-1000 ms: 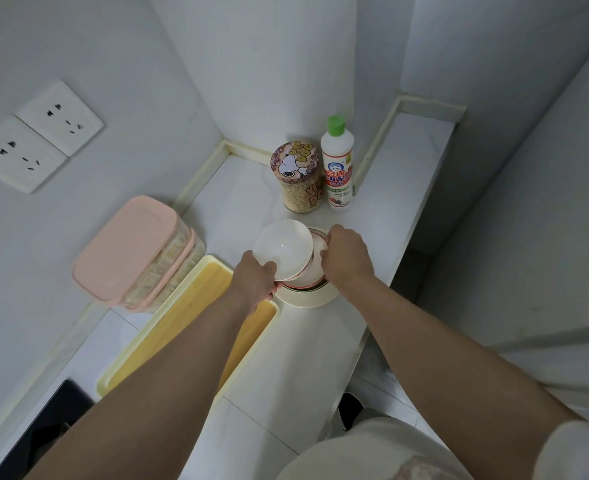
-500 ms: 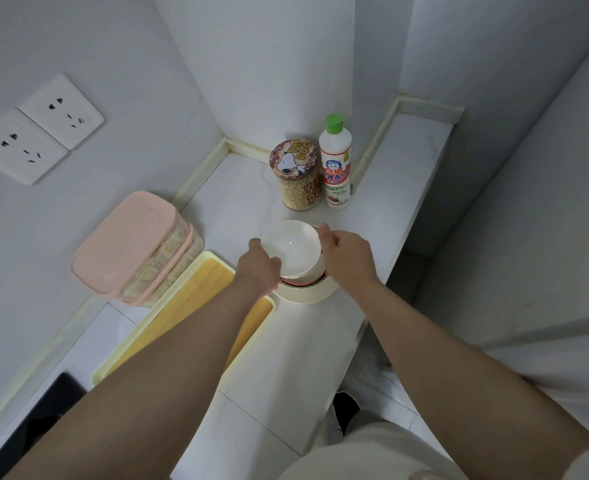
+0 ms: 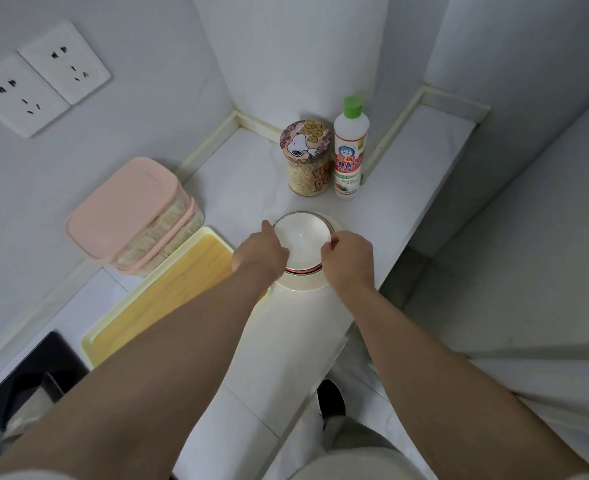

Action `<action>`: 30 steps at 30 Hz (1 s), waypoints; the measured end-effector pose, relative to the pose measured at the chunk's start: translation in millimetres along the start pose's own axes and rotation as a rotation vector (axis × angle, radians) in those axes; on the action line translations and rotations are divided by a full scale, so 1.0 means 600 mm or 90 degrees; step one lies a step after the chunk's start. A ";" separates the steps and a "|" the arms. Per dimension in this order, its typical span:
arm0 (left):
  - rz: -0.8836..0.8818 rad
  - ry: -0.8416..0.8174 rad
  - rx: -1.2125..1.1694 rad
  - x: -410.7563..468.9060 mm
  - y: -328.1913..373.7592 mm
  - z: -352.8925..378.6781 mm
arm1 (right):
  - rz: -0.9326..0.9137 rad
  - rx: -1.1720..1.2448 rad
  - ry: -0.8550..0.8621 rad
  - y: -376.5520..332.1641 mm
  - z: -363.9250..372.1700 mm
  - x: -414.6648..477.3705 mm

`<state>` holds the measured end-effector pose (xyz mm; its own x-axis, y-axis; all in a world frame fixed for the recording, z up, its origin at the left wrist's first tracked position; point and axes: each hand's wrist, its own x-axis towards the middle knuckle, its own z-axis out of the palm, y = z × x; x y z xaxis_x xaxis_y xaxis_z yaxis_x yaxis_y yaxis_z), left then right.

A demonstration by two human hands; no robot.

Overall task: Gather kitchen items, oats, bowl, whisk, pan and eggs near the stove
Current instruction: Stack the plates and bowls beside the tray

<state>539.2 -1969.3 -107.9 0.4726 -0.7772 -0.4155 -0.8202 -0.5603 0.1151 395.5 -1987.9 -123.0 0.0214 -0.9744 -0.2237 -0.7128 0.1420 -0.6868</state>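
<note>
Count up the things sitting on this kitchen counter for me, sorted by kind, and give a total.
Bowls: 2, a white bowl nested in a red-rimmed bowl
Plate: 1, under the bowls
Jar of oats: 1
Bottle: 1, green cap
Pink-lidded boxes: 2, upper box stacked on lower box
Tray: 1, yellow
Total: 8

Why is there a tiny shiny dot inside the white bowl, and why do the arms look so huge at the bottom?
Head view: the dot in the white bowl is glare, probably from a lamp overhead. Head view again: the wide-angle lens stretches the arms near the frame's edge and tilts the wall lines. The light is soft and the shadows are faint.
</note>
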 end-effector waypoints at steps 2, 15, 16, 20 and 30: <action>-0.004 0.004 -0.002 0.001 -0.003 0.008 | 0.009 -0.006 -0.004 0.000 0.003 -0.001; -0.074 0.150 -0.422 -0.297 -0.202 -0.026 | -0.207 0.116 -0.128 -0.102 0.003 -0.218; -0.100 0.178 -0.448 -0.354 -0.242 -0.027 | -0.234 0.126 -0.170 -0.118 0.015 -0.265; -0.177 0.280 -0.541 -0.543 -0.344 -0.021 | -0.348 0.160 -0.344 -0.168 0.050 -0.433; -0.616 0.648 -0.675 -1.141 -0.521 0.140 | -0.659 0.129 -0.844 -0.170 0.069 -1.044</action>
<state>445.0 -1238.1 65.0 0.9539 0.2953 -0.0530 0.1998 -0.4933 0.8466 483.5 -1384.9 58.6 0.9917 0.1247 0.0323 0.0681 -0.2945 -0.9532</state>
